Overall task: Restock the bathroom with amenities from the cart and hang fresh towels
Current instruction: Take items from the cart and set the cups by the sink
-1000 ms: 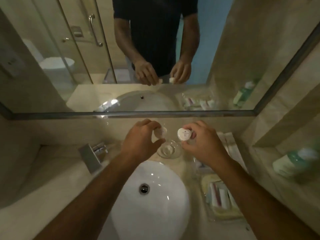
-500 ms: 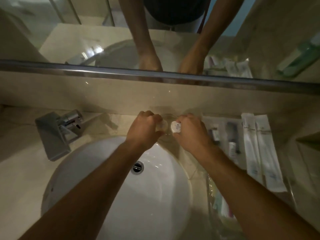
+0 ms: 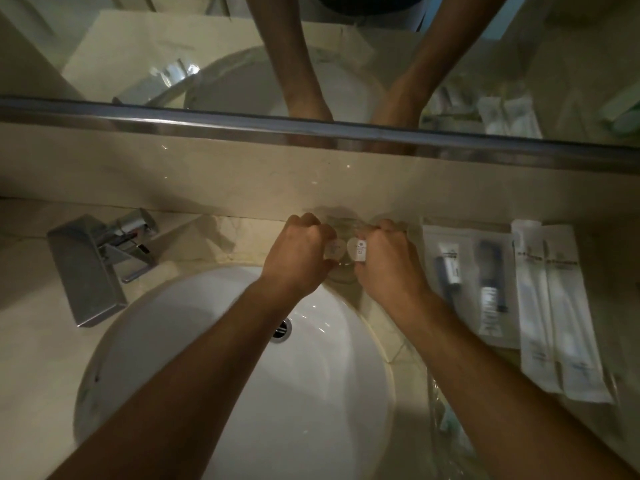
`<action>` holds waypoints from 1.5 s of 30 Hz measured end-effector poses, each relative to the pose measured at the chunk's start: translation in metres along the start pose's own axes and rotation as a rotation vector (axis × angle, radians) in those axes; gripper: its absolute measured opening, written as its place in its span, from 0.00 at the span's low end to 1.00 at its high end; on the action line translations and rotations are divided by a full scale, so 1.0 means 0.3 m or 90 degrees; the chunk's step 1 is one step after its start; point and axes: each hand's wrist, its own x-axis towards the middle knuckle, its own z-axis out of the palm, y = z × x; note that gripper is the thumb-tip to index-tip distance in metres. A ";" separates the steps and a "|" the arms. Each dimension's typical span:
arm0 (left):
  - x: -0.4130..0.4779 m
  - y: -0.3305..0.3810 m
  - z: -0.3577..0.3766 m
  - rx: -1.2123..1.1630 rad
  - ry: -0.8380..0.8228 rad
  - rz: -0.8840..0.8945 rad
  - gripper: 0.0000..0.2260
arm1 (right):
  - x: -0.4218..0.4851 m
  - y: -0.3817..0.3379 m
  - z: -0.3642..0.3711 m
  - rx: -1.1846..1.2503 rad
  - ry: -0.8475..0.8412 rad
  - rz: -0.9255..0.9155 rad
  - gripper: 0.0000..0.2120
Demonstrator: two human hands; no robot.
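Since a moment ago both hands have stayed low at the back of the counter, and the two small soaps now sit almost edge to edge over the dish. My left hand (image 3: 298, 258) curls round a small round soap in a pale wrapper (image 3: 333, 250), pinched at the fingertips. My right hand (image 3: 388, 261) pinches a small round white wrapped soap with dark print (image 3: 358, 250), its face turned up toward me. Both hang over a clear glass soap dish (image 3: 341, 271), which stands on the beige marble counter (image 3: 214, 233) at about one o'clock from the white oval sink basin (image 3: 194, 341); whether either soap touches the dish I cannot tell. At ten o'clock from the basin stands the square chrome tap (image 3: 93, 261). At three o'clock from my hands lie a clear plastic packet holding a small tube and a dark brush (image 3: 467, 278) and, just beyond it, two long white wrapped sachets (image 3: 554, 306) side by side. Across twelve o'clock runs the metal-edged mirror (image 3: 311, 64), showing my forearms.
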 end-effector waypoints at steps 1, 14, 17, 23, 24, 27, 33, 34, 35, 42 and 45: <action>0.002 -0.002 0.003 0.003 -0.004 0.001 0.21 | -0.002 0.000 0.001 0.003 0.008 -0.004 0.15; -0.028 0.024 -0.080 0.006 0.012 0.025 0.28 | -0.066 -0.017 -0.094 0.025 0.013 -0.025 0.21; -0.056 0.044 -0.184 0.022 0.021 0.045 0.26 | -0.101 -0.063 -0.190 0.024 0.032 -0.044 0.19; -0.172 0.114 -0.473 0.035 0.057 0.092 0.18 | -0.205 -0.225 -0.480 -0.017 0.057 -0.100 0.16; -0.198 0.126 -0.528 0.039 0.065 0.100 0.17 | -0.232 -0.257 -0.533 -0.023 0.063 -0.105 0.16; -0.278 0.167 -0.701 0.047 0.085 0.123 0.14 | -0.329 -0.360 -0.689 -0.039 0.097 -0.119 0.16; -0.475 0.248 -1.060 0.107 0.162 0.131 0.12 | -0.544 -0.560 -0.926 -0.051 0.151 -0.154 0.14; -0.510 0.249 -1.117 0.116 0.164 0.128 0.12 | -0.577 -0.590 -0.961 -0.056 0.148 -0.162 0.13; -0.547 0.248 -1.174 0.128 0.165 0.127 0.12 | -0.608 -0.621 -0.993 -0.061 0.145 -0.175 0.12; -0.824 0.183 -1.481 0.178 0.197 0.027 0.10 | -0.784 -0.833 -1.130 -0.077 0.167 -0.308 0.10; -0.968 0.150 -1.534 0.190 0.229 -0.031 0.09 | -0.842 -0.919 -1.132 -0.075 0.148 -0.363 0.10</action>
